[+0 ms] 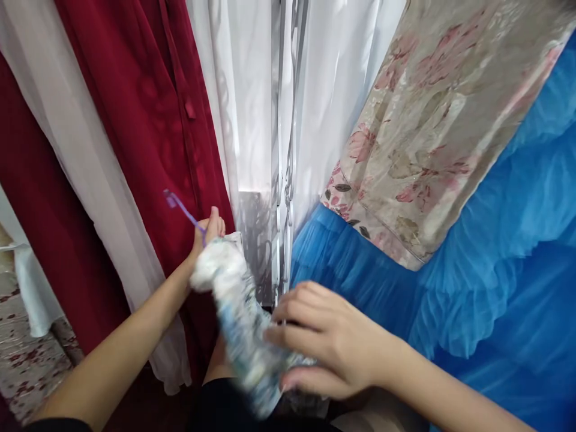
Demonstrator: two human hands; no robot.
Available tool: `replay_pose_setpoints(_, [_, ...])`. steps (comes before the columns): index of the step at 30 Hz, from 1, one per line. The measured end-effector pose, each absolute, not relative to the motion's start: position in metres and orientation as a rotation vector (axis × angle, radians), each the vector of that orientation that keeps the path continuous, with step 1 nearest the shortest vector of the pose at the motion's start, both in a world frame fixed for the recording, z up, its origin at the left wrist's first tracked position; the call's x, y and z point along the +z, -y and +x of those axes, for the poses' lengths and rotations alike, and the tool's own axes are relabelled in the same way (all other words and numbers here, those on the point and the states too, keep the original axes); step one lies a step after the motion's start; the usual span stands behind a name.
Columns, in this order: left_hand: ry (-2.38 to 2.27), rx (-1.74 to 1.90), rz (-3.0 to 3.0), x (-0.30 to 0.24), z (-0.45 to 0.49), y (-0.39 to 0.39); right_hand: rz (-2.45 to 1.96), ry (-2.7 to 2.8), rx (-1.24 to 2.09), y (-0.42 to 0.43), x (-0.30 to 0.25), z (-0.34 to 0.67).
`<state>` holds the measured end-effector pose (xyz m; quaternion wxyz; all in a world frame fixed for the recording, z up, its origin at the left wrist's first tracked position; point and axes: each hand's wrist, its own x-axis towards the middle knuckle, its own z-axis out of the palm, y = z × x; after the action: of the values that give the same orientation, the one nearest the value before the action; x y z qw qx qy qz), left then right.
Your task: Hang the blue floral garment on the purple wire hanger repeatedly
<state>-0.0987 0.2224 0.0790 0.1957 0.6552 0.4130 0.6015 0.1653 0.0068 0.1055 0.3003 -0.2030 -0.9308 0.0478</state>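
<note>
My left hand (207, 233) is raised and closed round the upper end of a blurred white and blue bundle of cloth (240, 312). A thin purple stick (182, 210) pokes up and to the left from that hand. My right hand (321, 339) is lower and nearer, its fingers curled over the bundle's lower end above my lap. The bundle runs slantwise between the two hands and is smeared by motion.
Dark red curtains (148, 120) and sheer white curtains (243, 90) hang ahead and to the left. A bed with a blue ruffled skirt (472, 276) and a floral cover (432, 132) fills the right. A patterned carpet (27, 366) shows at the lower left.
</note>
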Motion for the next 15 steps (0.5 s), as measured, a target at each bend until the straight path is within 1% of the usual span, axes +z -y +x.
replay_pose_setpoints(1, [-1.066, 1.748, 1.746, 0.077, -0.094, -0.215, -0.508, 2.547, 0.083, -0.004, 0.101, 0.165])
replay_pose_setpoints(3, [-0.875, 1.758, 1.566, 0.078, -0.078, -0.195, -0.613, 2.521, 0.019, -0.015, 0.092, 0.171])
replay_pose_setpoints(5, [-0.641, 1.568, 1.381, 0.081, -0.053, -0.172, -0.791, 2.398, -0.038, -0.039, 0.080, 0.177])
replay_pose_setpoints(7, [-0.500, 1.374, 1.277, 0.085, -0.024, -0.149, -0.878, 2.321, -0.093, -0.062, 0.065, 0.178])
replay_pose_setpoints(12, [-0.344, 1.126, 1.189, 0.091, 0.024, -0.115, -0.953, 2.184, -0.182, -0.079, 0.024, 0.182])
replay_pose_setpoints(15, [-0.448, 1.182, 1.254, 0.084, 0.017, -0.118, -1.117, 2.034, -0.171, -0.072, 0.017, 0.212])
